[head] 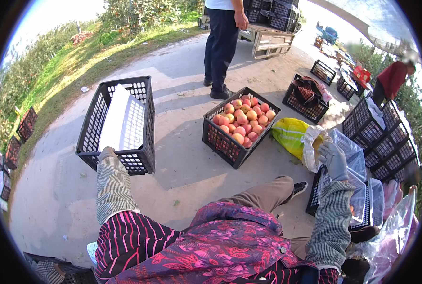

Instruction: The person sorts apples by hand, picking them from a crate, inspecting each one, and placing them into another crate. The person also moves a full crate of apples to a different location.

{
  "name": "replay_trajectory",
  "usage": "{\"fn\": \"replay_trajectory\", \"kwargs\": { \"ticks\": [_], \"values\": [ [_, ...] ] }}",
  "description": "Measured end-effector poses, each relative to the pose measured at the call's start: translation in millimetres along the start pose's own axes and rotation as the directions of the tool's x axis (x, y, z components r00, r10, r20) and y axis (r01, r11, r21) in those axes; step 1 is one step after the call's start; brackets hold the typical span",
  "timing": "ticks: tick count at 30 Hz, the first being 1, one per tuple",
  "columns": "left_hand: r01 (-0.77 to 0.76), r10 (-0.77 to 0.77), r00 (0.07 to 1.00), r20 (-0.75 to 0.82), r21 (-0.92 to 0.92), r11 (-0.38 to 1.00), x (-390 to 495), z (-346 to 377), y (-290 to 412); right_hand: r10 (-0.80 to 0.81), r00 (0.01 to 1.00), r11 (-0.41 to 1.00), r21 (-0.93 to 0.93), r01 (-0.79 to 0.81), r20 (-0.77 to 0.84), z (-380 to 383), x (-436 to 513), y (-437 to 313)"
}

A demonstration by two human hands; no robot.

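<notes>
My left hand (107,153) grips the near rim of a black plastic crate (145,156). A white sheet (120,120), probably paper or foam, stands slanted inside it. My right hand (333,161), in a grey glove, is at the whitish edge of a yellow-green plastic bag (290,136). Its fingers overlap the bag, and whether they close on it is unclear. Between my hands, farther out, a black crate full of red-yellow apples (244,122) rests on the ground. Under my right forearm is another black crate (314,195) with clear plastic film (353,156) over it.
A person in dark trousers (221,42) stands beyond the apple crate, near a truck bed (273,41) bearing stacked crates. A crate with dark cloth (307,94) lies to the right, before stacked crates (381,138) and a bending person in red (392,80). Crates (12,152) line the grassy left edge.
</notes>
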State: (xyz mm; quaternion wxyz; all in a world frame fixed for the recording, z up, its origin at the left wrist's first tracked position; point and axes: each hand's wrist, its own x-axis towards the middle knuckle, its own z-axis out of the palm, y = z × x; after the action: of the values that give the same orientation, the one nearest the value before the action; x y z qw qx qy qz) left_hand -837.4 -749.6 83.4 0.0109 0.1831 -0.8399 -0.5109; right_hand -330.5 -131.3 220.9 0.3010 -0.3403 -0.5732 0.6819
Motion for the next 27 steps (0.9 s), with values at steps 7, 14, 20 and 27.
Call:
{"fn": "replay_trajectory", "kwargs": {
  "ticks": [7, 14, 20, 27],
  "values": [
    [0.617, -0.613, 0.784, 0.097, -0.234, 0.752, -17, 21, -177, 0.071, 0.991, 0.995, -0.056, -0.077, -0.111, -33, -7, -6],
    [0.858, -0.804, 0.511, 0.303, -0.126, 0.498, -63, 77, -205, 0.068, 0.992, 0.997, -0.033, -0.072, -0.103, -26, -34, 5],
    [0.664, -0.688, 0.470, 0.553, 0.292, 0.688, -141, 133, -90, 0.015, 0.989, 1.000, -0.021, -0.018, -0.147, -46, -69, 14],
    [0.326, -0.526, 0.511, 0.679, 0.413, 0.850, -156, 191, -34, -0.029, 0.990, 0.992, 0.120, 0.046, -0.136, -82, -87, 44]
  ]
}}
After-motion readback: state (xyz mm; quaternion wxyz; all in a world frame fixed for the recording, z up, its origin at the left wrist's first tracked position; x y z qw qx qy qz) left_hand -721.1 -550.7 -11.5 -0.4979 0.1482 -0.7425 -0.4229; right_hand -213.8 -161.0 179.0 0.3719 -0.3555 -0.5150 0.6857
